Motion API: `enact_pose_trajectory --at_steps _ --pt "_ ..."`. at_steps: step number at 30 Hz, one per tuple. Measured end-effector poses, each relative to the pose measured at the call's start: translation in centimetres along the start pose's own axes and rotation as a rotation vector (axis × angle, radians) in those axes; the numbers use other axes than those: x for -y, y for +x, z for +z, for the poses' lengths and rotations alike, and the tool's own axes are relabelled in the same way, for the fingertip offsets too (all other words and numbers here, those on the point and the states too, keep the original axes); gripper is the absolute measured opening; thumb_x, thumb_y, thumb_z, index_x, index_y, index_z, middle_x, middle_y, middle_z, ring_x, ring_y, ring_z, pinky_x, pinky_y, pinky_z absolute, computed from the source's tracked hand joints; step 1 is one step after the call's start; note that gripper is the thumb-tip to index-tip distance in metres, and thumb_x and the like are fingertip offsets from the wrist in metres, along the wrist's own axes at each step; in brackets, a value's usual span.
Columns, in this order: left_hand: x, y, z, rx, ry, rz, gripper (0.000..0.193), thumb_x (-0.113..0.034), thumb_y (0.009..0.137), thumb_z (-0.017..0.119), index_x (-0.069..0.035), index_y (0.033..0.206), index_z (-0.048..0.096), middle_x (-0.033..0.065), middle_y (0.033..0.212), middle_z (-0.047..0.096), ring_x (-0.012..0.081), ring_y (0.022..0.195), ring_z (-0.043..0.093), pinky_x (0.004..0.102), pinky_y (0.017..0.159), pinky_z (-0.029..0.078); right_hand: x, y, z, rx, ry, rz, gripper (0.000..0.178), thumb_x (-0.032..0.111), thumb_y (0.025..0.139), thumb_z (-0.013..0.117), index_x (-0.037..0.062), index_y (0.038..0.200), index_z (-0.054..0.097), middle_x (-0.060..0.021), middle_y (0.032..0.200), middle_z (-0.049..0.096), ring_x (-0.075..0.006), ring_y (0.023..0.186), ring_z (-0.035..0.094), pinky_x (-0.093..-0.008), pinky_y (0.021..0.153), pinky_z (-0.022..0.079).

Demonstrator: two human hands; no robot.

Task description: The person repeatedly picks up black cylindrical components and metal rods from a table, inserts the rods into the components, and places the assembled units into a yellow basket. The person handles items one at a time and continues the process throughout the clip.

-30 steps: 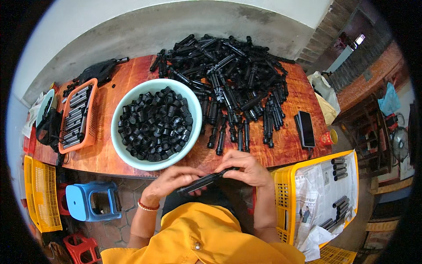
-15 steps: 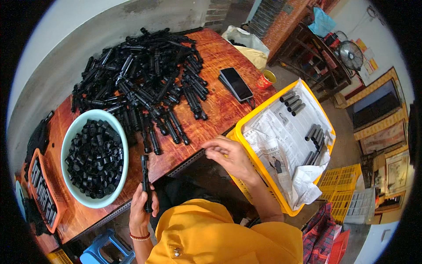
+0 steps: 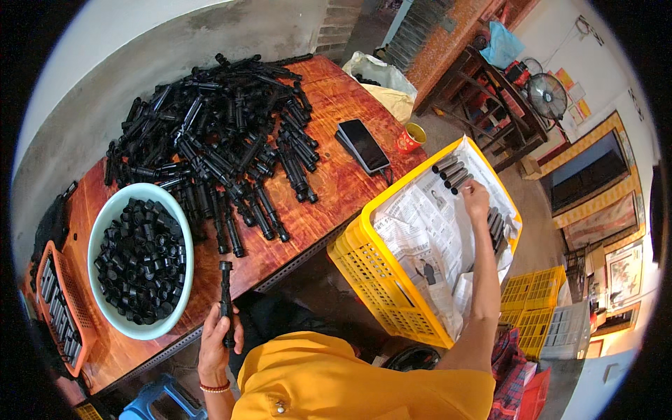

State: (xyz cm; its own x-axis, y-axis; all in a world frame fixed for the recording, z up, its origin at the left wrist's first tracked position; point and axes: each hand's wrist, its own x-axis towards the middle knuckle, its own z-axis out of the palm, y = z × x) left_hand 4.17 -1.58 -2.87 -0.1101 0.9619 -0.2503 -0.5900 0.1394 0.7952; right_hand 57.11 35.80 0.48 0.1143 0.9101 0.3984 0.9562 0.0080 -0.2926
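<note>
Upright in my left hand (image 3: 218, 339) is a black ribbed plastic tube part (image 3: 225, 290), its fingers wrapped round the lower part. My right hand (image 3: 477, 201) reaches into a yellow plastic crate (image 3: 392, 280) lined with newspaper. Its fingers are drawn together on the near end of a dark grey tube (image 3: 459, 185), lowest of a short row; the fingertips are partly hidden. More dark tubes (image 3: 495, 224) lie past the right wrist. A large heap of similar black parts (image 3: 210, 133) covers the back of the wooden table (image 3: 336, 189).
A pale blue basin (image 3: 189, 259) of black caps (image 3: 140, 262) stands left on the table, beside an orange basket (image 3: 84, 329) of tubes. A phone (image 3: 364, 145) and a red cup (image 3: 411, 138) are near the far right edge. A blue stool (image 3: 164, 399) stands below.
My right hand has moved from the table's front edge rightward into the yellow crate, up to the row of tubes. My left hand keeps holding the black part. The whole view has shifted slightly.
</note>
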Motion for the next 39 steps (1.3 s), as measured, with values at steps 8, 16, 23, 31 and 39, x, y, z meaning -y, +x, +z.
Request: enact_pose_trajectory --at_steps 8,16,23,31,39 --pt "1.3 -0.4 1.5 -0.084 -0.012 0.007 0.029 -0.028 0.094 0.053 -0.002 0.106 0.047 0.0058 0.06 0.05 0.0109 0.042 0.044 0.0205 0.04 0.038 1.7 -0.3 5.2 0.053 -0.381 -0.353 0.027 0.004 0.077 0.058 0.0106 0.103 0.062 -0.0132 0.107 0.051 -0.0299 0.094 0.057 -0.039 0.077 0.05" --pt "1.5 0.9 3.0 -0.087 0.028 -0.033 0.028 -0.027 0.094 0.053 -0.002 0.105 0.047 0.0057 0.061 0.049 0.0108 0.042 0.045 0.0203 0.041 0.038 -0.3 0.7 6.3 0.102 -0.699 -0.489 0.037 0.007 0.08 0.054 0.0135 0.116 0.053 -0.01 0.106 0.048 -0.029 0.089 0.058 -0.0385 0.066 0.054" --pt "1.8 1.3 3.0 -0.087 0.031 -0.037 0.027 -0.027 0.094 0.052 -0.002 0.104 0.047 0.0061 0.061 0.05 0.0111 0.043 0.045 0.0205 0.041 0.038 -2.9 2.4 7.9 0.087 -0.814 -0.557 0.024 0.009 0.081 0.054 0.0096 0.105 0.055 -0.0102 0.098 0.05 -0.0237 0.069 0.064 -0.0326 0.056 0.055" --pt "2.1 1.3 2.8 -0.107 0.026 -0.064 0.026 -0.027 0.094 0.052 -0.003 0.104 0.048 0.006 0.06 0.05 0.0115 0.044 0.046 0.0213 0.043 0.038 -5.1 4.6 10.6 0.065 -0.686 -0.555 0.014 0.006 0.083 0.049 0.0067 0.096 0.052 -0.0158 0.097 0.053 -0.0313 0.079 0.063 -0.0388 0.064 0.054" --pt "1.5 1.3 3.3 -0.087 0.071 -0.125 0.021 -0.025 0.098 0.046 -0.005 0.104 0.048 0.0021 0.064 0.049 0.008 0.049 0.044 0.0199 0.048 0.036 -4.7 5.1 9.9 0.199 -0.684 -0.483 0.017 0.012 0.088 0.043 0.0052 0.095 0.056 -0.0186 0.096 0.058 -0.0341 0.084 0.061 -0.0426 0.068 0.052"
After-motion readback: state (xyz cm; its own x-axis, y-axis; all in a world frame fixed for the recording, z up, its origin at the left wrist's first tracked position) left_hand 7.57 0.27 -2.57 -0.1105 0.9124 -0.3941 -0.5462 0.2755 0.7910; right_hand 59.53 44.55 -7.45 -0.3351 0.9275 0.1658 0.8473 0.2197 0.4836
